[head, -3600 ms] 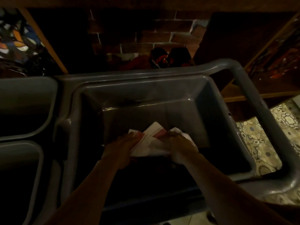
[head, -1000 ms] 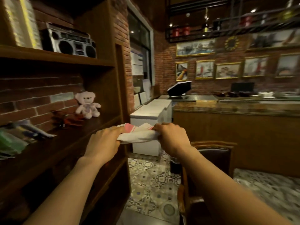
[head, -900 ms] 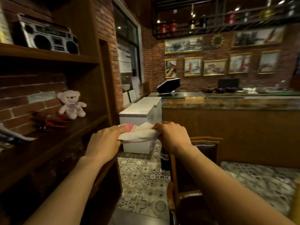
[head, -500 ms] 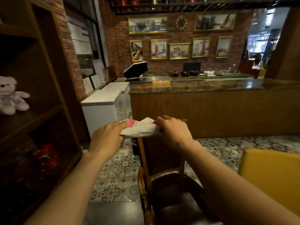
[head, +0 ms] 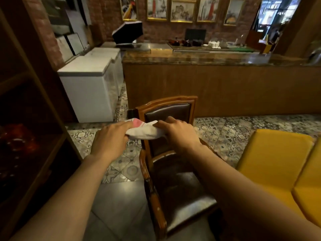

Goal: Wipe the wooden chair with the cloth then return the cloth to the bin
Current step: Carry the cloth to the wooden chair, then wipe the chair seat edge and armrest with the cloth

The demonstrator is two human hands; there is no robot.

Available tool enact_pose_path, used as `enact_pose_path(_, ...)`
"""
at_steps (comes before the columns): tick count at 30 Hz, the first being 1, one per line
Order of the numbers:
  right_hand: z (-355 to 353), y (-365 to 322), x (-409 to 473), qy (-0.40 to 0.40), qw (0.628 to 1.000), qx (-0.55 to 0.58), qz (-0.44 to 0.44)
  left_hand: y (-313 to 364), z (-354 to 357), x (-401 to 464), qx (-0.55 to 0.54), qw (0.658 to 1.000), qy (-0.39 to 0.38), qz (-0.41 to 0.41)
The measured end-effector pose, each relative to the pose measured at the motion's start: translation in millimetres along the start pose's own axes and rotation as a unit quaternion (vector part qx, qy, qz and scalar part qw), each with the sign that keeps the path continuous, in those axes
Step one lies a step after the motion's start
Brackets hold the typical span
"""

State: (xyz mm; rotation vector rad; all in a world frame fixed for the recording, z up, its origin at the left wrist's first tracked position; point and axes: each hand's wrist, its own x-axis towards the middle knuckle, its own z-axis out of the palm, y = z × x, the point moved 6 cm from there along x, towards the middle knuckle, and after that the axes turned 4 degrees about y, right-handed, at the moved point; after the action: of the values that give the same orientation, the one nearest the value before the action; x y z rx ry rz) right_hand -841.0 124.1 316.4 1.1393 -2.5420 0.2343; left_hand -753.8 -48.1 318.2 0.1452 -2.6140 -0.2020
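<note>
A white cloth (head: 145,132) with a red patch is stretched between both hands in front of me. My left hand (head: 109,140) grips its left end and my right hand (head: 178,133) grips its right end. Just beyond and below them stands the wooden chair (head: 166,103), with a carved brown frame, dark leather back and dark seat (head: 182,192). The cloth hangs in front of the chair back; I cannot tell whether it touches it. The bin is out of view.
A dark wooden shelf unit (head: 34,105) fills the left side. A yellow cushioned seat (head: 278,159) sits at the right. White chest freezers (head: 90,84) and a long wooden counter (head: 225,87) stand behind the chair. Patterned floor tiles (head: 121,167) lie between shelf and chair.
The cloth was lifted out of the grey bin by both hands. The view has swung right and down from the shelf, and the chair now stands fully in front of my hands.
</note>
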Motion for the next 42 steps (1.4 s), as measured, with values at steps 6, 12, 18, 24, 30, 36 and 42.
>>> enact_pose_path(6, 69, -6, -19, -0.034, 0.999, -0.006, 0.021, -23, 67, -32, -0.038, 0.997, -0.056, -0.022)
enact_pose_path(12, 132, 2, -49, -0.075, 0.996, 0.023, 0.029, -27, 138, -68, -0.043, 0.991, -0.115, -0.043)
enact_pose_path(18, 197, 16, -83, -0.137, 0.99, 0.024, 0.034, -21, 207, -106, -0.045, 0.983, -0.164, -0.062)
enact_pose_path(24, 255, 21, -111, -0.161, 0.985, 0.054, 0.027, -23, 266, -143, -0.025, 0.978, -0.197, -0.071)
enact_pose_path(30, 305, 16, -137, -0.196, 0.978, 0.073, 0.015, -32, 317, -176, -0.034, 0.971, -0.225, -0.071)
enact_pose_path(36, 351, 9, -161, -0.24, 0.966, 0.093, -0.009, -37, 360, -209, -0.056, 0.957, -0.27, -0.088)
enact_pose_path(42, 386, 1, -176, -0.296, 0.948, 0.104, -0.057, -40, 382, -217, -0.061, 0.95, -0.3, -0.068)
